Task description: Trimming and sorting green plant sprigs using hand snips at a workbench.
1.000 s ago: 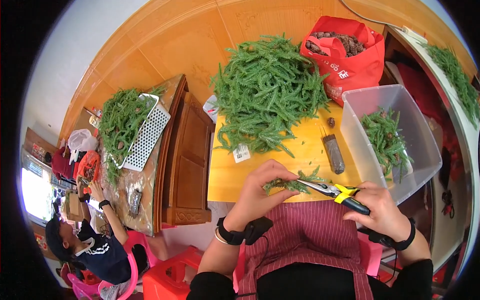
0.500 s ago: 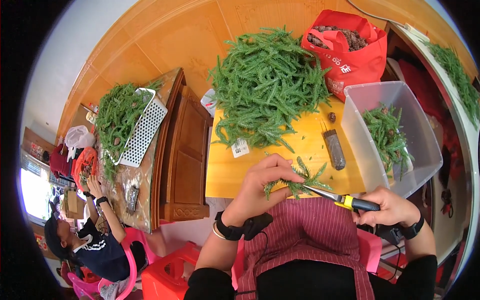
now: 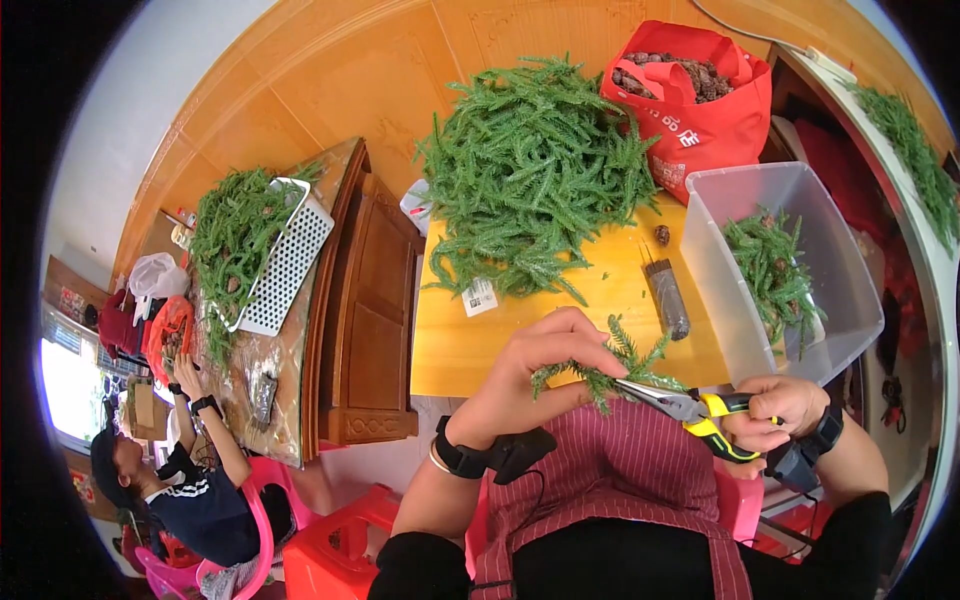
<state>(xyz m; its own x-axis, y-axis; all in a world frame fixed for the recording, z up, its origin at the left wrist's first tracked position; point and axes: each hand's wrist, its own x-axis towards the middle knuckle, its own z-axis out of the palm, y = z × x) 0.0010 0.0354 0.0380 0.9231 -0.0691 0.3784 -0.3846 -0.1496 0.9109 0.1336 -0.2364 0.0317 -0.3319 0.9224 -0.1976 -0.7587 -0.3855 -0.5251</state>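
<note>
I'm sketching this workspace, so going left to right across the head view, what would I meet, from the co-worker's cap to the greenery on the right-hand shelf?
Cap → white basket → left hand → sprig → pliers → right hand → shelf greenery.

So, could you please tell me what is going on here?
The person's left hand pinches a green sprig, while the right hand holds yellow-and-black pliers, handles spread, with their tips at the sprig. Ahead, a large heap of green sprigs lies on the yellow table, with a red bag of cones behind to the right. A clear bin on the right holds more greenery. Off to the left, another person sits at a second table.
</note>
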